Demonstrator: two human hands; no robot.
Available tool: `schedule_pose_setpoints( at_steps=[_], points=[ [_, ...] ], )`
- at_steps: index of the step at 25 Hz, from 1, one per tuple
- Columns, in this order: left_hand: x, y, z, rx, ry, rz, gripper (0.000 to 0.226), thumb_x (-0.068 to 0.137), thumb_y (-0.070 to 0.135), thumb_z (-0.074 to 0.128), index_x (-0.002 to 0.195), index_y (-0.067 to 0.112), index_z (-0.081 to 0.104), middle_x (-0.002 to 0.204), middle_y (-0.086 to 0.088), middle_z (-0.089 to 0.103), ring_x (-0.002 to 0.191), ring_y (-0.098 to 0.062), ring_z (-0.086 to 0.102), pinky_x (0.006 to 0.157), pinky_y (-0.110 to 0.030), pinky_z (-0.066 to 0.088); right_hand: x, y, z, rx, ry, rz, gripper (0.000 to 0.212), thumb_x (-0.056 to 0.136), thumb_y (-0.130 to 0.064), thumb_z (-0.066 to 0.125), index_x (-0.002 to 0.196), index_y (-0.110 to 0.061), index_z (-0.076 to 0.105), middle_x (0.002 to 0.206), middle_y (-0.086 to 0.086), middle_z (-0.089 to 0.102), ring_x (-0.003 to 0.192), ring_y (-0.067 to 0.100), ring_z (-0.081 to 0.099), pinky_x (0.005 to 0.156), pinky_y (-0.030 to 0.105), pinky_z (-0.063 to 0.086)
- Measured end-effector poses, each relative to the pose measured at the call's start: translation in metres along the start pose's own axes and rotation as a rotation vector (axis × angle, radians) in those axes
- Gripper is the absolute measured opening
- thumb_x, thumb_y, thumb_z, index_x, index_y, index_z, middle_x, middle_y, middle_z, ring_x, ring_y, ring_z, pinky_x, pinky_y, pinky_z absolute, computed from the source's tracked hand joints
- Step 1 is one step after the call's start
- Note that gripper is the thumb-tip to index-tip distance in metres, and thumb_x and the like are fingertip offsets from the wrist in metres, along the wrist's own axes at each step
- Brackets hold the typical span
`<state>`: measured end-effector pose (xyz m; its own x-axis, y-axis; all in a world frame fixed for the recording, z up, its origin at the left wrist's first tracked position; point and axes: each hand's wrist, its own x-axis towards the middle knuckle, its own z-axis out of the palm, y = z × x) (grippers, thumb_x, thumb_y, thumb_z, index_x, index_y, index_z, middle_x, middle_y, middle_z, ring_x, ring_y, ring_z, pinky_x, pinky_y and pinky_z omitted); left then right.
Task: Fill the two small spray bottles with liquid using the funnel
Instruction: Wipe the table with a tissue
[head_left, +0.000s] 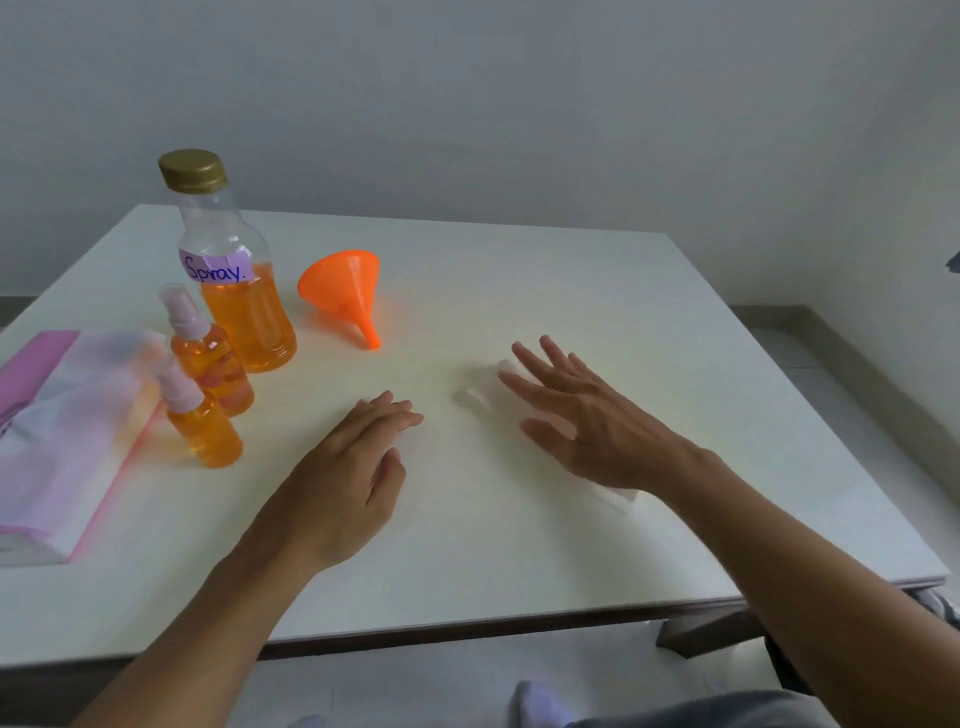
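Two small spray bottles stand at the left of the white table (519, 545), both holding orange liquid and capped with pink spray heads: the nearer one (200, 423) and the farther one (208, 353). Behind them stands a large clear bottle (231, 275) with a gold cap, a purple "Spray." label and orange liquid in its lower half. An orange funnel (345, 291) lies on its side to the right of it. My left hand (345, 467) rests flat on the table with fingers straight. With spread fingers, my right hand (576, 415) lies on a white tissue (480, 392).
A pink and white tissue pack (62, 431) lies at the table's left edge, close to the spray bottles. The table's front edge runs below my forearms. A grey wall rises behind the table, and floor shows at the right.
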<state>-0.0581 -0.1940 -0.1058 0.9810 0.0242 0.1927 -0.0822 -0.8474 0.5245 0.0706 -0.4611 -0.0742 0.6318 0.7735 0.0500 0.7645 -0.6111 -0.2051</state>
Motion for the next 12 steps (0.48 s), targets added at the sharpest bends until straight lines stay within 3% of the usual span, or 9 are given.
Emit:
schedule_pose_setpoints(
  at_steps=[2,5,8,12],
  points=[
    [0.001,0.002,0.003,0.059,-0.045,0.028,0.046,0.102,0.034,0.035,0.148,0.039,0.034,0.159,0.022,0.020,0.144,0.004,0.008,0.111,-0.018,0.013,-0.003,0.006,0.003,0.008,-0.077,-0.035,0.056,0.111,-0.031,0.031,0.163,-0.021,0.015,0.171,-0.004,0.005,0.158,0.015,-0.005,0.129,0.040,0.004],
    [0.002,0.003,0.005,0.143,-0.054,0.017,0.054,0.100,0.046,0.023,0.153,0.039,0.020,0.160,0.025,0.002,0.145,0.006,-0.005,0.110,-0.016,0.000,0.023,-0.019,0.019,0.020,-0.016,-0.022,0.054,0.112,-0.028,0.029,0.163,-0.012,0.019,0.171,0.004,0.012,0.159,0.017,0.004,0.129,0.037,0.007],
    [0.002,0.007,0.004,0.188,-0.059,-0.001,0.056,0.099,0.045,0.020,0.154,0.036,0.018,0.160,0.024,-0.005,0.134,0.017,-0.021,0.105,-0.010,-0.010,0.053,-0.046,0.029,0.046,0.021,0.007,0.053,0.112,-0.027,0.028,0.161,-0.008,0.022,0.170,0.008,0.016,0.158,0.019,0.008,0.129,0.036,0.008],
    [0.000,0.004,0.002,0.194,-0.091,-0.025,0.064,0.093,0.055,0.008,0.154,0.037,0.017,0.159,0.023,0.000,0.140,0.010,-0.013,0.109,-0.013,-0.007,0.030,-0.017,0.023,0.048,0.035,0.027,0.051,0.112,-0.025,0.028,0.161,-0.009,0.026,0.169,0.005,0.020,0.158,0.017,0.012,0.129,0.034,0.008]
  ],
)
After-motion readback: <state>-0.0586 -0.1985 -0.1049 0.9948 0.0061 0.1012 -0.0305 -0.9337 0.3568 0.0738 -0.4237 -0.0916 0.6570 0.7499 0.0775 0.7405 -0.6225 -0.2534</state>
